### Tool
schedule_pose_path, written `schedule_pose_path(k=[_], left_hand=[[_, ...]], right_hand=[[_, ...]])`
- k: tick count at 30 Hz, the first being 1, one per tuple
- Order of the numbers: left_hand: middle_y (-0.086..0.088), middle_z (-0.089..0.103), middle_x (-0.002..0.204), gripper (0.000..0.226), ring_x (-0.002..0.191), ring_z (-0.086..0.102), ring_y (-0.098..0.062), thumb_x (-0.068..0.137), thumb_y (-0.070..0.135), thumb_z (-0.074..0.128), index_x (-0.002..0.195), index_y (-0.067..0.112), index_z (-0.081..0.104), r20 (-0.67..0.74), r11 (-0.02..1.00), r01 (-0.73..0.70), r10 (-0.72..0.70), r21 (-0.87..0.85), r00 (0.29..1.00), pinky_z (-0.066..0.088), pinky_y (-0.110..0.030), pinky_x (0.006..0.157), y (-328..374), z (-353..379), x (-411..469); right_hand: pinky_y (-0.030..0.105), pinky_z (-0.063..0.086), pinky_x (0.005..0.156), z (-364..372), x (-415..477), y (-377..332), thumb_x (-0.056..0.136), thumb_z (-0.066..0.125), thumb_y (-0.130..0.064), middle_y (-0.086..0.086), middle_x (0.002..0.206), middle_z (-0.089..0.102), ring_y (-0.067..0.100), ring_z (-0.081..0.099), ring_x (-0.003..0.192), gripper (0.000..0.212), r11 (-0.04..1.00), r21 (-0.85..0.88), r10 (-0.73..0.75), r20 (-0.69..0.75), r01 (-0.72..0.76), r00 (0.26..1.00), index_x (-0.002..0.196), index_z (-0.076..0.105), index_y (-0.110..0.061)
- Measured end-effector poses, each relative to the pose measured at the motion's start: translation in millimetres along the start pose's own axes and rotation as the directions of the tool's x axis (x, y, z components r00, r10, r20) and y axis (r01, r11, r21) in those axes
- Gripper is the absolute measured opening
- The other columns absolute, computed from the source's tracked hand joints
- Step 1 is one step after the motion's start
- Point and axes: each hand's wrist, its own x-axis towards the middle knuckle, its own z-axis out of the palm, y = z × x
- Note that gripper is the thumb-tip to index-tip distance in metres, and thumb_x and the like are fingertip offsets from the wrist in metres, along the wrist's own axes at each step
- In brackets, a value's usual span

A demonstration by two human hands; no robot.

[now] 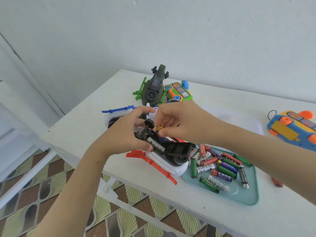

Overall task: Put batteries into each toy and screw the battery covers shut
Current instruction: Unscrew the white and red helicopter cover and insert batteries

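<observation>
Second battery going into the upturned white-and-red toy (164,161).
Head view: left hand (126,132) curled round the toy's black underside, steadying it at the near edge of the table (85,127); right hand (172,122) pinching a gold-tipped battery (159,128) by its upper end, over the open bay beside a seated cell (156,144). Light, hard, slick, likely to roll: best pinched mid-barrel. Stiff shell, thin red skids (153,164) probably fragile, overhanging the edge. Tray (246,197) of loose batteries (222,166) crowding the right; open room farther right.
</observation>
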Motion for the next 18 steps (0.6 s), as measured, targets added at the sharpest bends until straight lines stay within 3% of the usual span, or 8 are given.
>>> schedule_pose_path(k=[4, 7, 11, 14, 18], left_hand=[[0.01, 0.071, 0.107, 0.088, 0.098, 0.07, -0.014, 0.05, 0.021, 0.082, 0.125, 0.048, 0.043, 0.003, 1.0, 0.003, -0.003, -0.007, 1.0, 0.056, -0.041, 0.091, -1.2, -0.2, 1.8], [0.011, 0.071, 0.107, 0.089, 0.099, 0.069, -0.015, 0.051, 0.019, 0.084, 0.125, 0.047, 0.043, -0.005, 1.0, 0.001, -0.001, 0.005, 1.0, 0.055, -0.043, 0.094, -1.1, -0.2, 1.8], [0.011, 0.071, 0.107, 0.086, 0.097, 0.069, -0.015, 0.058, 0.009, 0.086, 0.122, 0.048, 0.044, -0.006, 1.0, -0.01, 0.01, 0.006, 1.0, 0.055, -0.042, 0.092, -1.6, -1.3, 1.5], [0.011, 0.071, 0.107, 0.088, 0.095, 0.07, -0.013, 0.053, 0.018, 0.084, 0.125, 0.046, 0.043, -0.01, 1.0, -0.009, 0.009, 0.007, 1.0, 0.056, -0.039, 0.091, -2.3, -1.4, 2.0], [0.011, 0.072, 0.103, 0.087, 0.092, 0.07, -0.009, 0.061, 0.006, 0.089, 0.125, 0.044, 0.044, 0.0, 1.0, -0.013, 0.013, 0.015, 1.0, 0.056, -0.034, 0.089, -2.9, -2.0, 3.6]], right_hand=[[0.021, 0.05, 0.07, 4.7, 4.5, -3.0, 0.078, 0.073, -0.007, -0.01, 0.074, 0.061, 0.006, 0.06, 0.069, 0.011, 0.977, -0.186, -0.088, 0.086, 0.103, 0.992, 0.087, 0.068, -0.01], [0.024, 0.049, 0.071, 5.6, 6.4, -3.9, 0.079, 0.071, -0.008, -0.011, 0.075, 0.059, 0.007, 0.06, 0.069, 0.011, 0.962, -0.232, -0.118, 0.106, 0.14, 0.987, 0.089, 0.067, -0.01], [0.024, 0.051, 0.073, 2.6, 5.7, -4.6, 0.08, 0.07, -0.006, -0.019, 0.074, 0.055, 0.007, 0.062, 0.072, 0.015, 0.971, -0.2, -0.111, 0.107, 0.131, 0.988, 0.093, 0.067, -0.012], [0.019, 0.05, 0.071, 0.5, 6.0, -2.7, 0.08, 0.072, -0.009, -0.014, 0.075, 0.06, 0.004, 0.061, 0.071, 0.014, 0.978, -0.179, -0.086, 0.112, 0.105, 0.99, 0.093, 0.07, -0.012], [0.018, 0.053, 0.07, 2.7, 5.8, -0.9, 0.079, 0.072, -0.003, -0.009, 0.073, 0.063, 0.004, 0.062, 0.068, 0.013, 1.0, 0.019, 0.005, 0.038, -0.005, 0.999, 0.09, 0.068, -0.007]])
